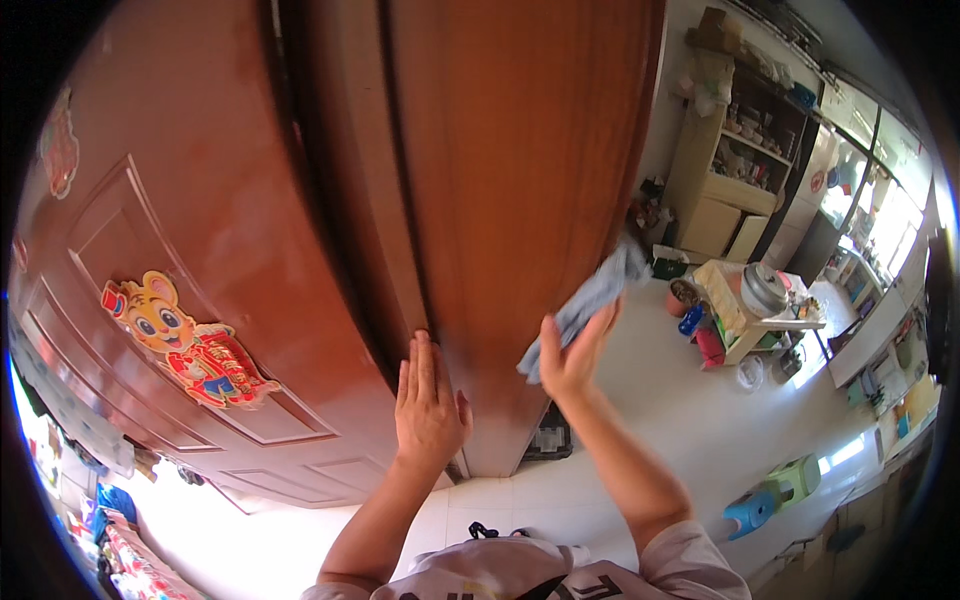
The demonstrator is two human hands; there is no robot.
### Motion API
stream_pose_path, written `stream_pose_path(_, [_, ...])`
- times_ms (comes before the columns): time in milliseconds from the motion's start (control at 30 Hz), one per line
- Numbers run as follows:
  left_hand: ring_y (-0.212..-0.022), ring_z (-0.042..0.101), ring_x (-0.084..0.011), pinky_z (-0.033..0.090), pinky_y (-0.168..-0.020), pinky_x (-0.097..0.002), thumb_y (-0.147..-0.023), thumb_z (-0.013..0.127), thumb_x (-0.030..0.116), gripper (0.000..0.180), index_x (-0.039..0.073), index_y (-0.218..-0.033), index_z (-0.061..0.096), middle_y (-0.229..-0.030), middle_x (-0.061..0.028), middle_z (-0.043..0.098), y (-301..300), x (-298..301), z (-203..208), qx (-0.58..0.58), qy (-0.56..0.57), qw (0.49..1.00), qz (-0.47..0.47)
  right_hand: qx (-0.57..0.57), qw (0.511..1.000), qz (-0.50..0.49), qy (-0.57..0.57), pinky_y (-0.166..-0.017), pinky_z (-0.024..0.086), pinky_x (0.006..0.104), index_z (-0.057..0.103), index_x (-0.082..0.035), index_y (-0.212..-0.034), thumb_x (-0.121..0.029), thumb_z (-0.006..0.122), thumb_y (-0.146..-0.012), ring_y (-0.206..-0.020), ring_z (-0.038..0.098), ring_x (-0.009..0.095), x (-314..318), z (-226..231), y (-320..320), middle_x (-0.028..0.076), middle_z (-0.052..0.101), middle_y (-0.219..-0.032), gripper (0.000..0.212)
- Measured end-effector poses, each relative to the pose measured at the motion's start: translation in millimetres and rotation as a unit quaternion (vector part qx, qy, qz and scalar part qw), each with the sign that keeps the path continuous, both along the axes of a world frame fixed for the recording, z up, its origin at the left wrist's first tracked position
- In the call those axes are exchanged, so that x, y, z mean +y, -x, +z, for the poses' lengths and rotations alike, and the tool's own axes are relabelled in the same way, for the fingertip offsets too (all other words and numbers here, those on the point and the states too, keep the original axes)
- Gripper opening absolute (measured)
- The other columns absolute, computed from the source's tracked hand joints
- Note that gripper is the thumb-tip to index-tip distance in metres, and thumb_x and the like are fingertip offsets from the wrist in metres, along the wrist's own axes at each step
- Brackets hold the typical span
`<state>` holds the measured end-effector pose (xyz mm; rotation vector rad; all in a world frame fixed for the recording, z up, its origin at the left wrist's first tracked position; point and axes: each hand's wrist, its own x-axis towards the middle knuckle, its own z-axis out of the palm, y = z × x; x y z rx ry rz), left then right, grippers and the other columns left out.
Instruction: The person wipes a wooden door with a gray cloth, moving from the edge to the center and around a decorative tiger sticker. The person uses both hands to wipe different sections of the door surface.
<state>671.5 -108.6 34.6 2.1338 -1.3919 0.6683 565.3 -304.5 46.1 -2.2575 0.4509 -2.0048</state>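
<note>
In front of me stands a brown wooden door frame (500,180), its wide panel facing me. My left hand (428,410) lies flat against the frame's narrow edge, fingers stretched upward and holding nothing. A blue-grey cloth (590,305) is in my right hand (575,360), by the right edge of the panel; the cloth is partly blurred. To the left is a reddish-brown door (200,230) with moulded panels. A cartoon tiger sticker (180,340) is stuck on it.
At the right stand a cabinet with filled shelves (740,150) and a low table (745,335) bearing a silver pot (763,290). A blue and green stool-like object (770,500) is on the pale floor (630,440). A dark box (550,437) sits behind the frame's base.
</note>
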Motion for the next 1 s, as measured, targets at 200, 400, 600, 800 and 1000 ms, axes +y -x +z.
stream_pose_path(200, [-0.147, 0.037, -0.0401, 0.038, -0.117, -0.0487, -0.079, 0.064, 0.012, 0.069, -0.017, -0.140, 0.046, -0.161, -0.0297, 0.028, -11.8, 11.2, 7.7, -0.011, -0.005, 0.998, -0.056, -0.038, 0.988, -0.056, 0.142, -0.117, 0.020, 0.0600, 0.049, -0.007, -0.150, -0.038, 0.061, -0.095, -0.145, 0.029, 0.052, -5.6, 204.1, -14.8, 0.032, 0.031, -0.157, 0.064])
stream_pose_path(400, [-0.147, 0.037, -0.0381, 0.039, -0.116, -0.0483, -0.080, 0.064, 0.012, 0.069, -0.016, -0.140, 0.046, -0.161, -0.0279, 0.029, -21.7, 21.0, 3.6, -0.003, 0.003, 0.997, -0.080, -0.053, 0.934, -0.088, 0.342, -0.116, 0.027, 0.0550, 0.047, -0.007, -0.150, -0.036, 0.059, -0.097, -0.142, 0.043, 0.040, 17.4, 265.6, -73.6, 0.020, 0.049, -0.151, 0.061])
stream_pose_path(600, [-0.144, 0.043, -0.0343, 0.040, -0.116, -0.0456, -0.082, 0.063, 0.011, 0.064, -0.016, -0.138, 0.048, -0.162, -0.0253, 0.029, -29.4, 21.9, -5.7, -0.009, 0.020, 0.993, -0.115, 0.030, 0.963, -0.027, 0.268, -0.116, 0.025, 0.0576, 0.036, 0.001, -0.153, -0.023, 0.061, -0.089, -0.143, 0.044, 0.040, 55.0, 164.3, -96.9, 0.023, 0.051, -0.149, 0.073])
stream_pose_path(800, [-0.140, 0.048, -0.0344, 0.042, -0.115, -0.0445, -0.079, 0.067, 0.013, 0.062, -0.015, -0.133, 0.054, -0.162, -0.0264, 0.028, -34.5, 38.6, -20.9, 0.010, -0.004, 0.992, -0.127, 0.164, 0.963, -0.040, 0.213, -0.116, 0.025, 0.0581, 0.045, 0.002, -0.148, -0.021, 0.060, -0.090, -0.140, 0.047, 0.040, 66.5, 30.8, -82.6, 0.025, 0.054, -0.146, 0.064])
stream_pose_path(1000, [-0.141, 0.047, -0.0340, 0.040, -0.117, -0.0430, -0.079, 0.068, 0.012, 0.052, -0.012, -0.125, 0.061, -0.164, -0.0267, 0.024, -19.3, 65.0, -98.5, 0.080, -0.071, 0.982, -0.155, 0.423, 0.883, 0.015, 0.200, -0.119, 0.026, 0.0544, 0.054, -0.011, -0.143, -0.023, 0.060, -0.093, -0.145, 0.042, 0.024, 48.1, -96.6, -28.7, 0.010, 0.048, -0.155, 0.052])
